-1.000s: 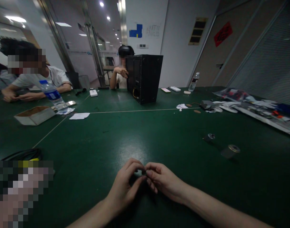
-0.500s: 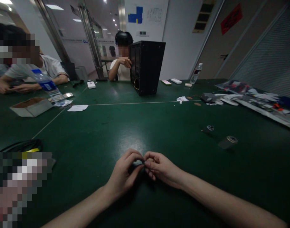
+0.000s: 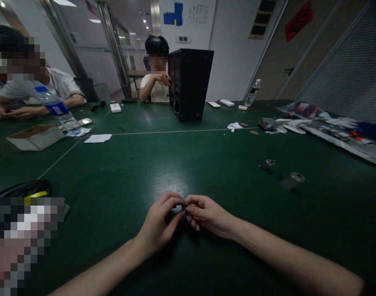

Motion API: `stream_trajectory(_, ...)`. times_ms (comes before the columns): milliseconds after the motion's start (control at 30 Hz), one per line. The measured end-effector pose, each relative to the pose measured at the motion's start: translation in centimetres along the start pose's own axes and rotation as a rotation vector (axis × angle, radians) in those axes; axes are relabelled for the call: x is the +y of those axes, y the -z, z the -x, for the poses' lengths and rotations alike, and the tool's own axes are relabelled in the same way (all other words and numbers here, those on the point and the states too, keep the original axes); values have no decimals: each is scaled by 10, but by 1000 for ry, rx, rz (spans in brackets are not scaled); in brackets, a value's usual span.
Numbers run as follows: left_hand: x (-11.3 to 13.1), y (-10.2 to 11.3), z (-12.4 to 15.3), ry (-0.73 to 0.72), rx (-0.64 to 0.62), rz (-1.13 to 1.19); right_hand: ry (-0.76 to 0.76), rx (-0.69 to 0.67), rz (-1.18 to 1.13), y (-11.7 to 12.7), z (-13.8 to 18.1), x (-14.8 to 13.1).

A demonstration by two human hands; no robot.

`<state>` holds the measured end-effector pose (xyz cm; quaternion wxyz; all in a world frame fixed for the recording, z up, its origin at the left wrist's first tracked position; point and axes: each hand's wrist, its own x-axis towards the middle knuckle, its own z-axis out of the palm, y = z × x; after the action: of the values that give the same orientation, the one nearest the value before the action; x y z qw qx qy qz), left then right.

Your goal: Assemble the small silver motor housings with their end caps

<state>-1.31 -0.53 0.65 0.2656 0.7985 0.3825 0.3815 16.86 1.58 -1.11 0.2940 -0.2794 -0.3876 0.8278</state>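
My left hand and my right hand meet at the fingertips just above the green table. Pinched between them is a small dark round part, mostly covered by the fingers; its kind I cannot make out. Both hands are closed on it, the left thumb and forefinger from one side, the right ones from the other. To the right of my hands lie a grey metal cylinder and a smaller dark cylindrical part, both apart from my hands.
Across the table a person reaches to a black computer case. Another person sits at the left, near a tilted water bottle and an open box. Coiled black cable lies front left; a cluttered tray stands right.
The view has shifted slightly, so everything sits a little further left and higher. The small dark part shows slightly more between my fingertips; the grip of both hands stays nearly the same.
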Motion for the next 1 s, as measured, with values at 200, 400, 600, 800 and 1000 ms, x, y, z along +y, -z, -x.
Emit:
stream_trajectory(200, -1, 0, 0, -5, 21, 2, 0, 10, -11, 1, -1, 2)
stream_trajectory(400, -2, 1, 2, -15, 26, -7, 0, 11, -16, 2, -1, 3)
stream_trajectory(600, 0, 0, 1, -32, 42, -1, 8, -8, 10, 3, -1, 4)
stream_trajectory(800, -2, 0, 2, -4, 40, -5, 14, -18, 11, 5, -1, 5)
stream_trajectory(1000, -1, 0, 2, 4, 29, -15, 16, -21, 19, 4, 0, 4)
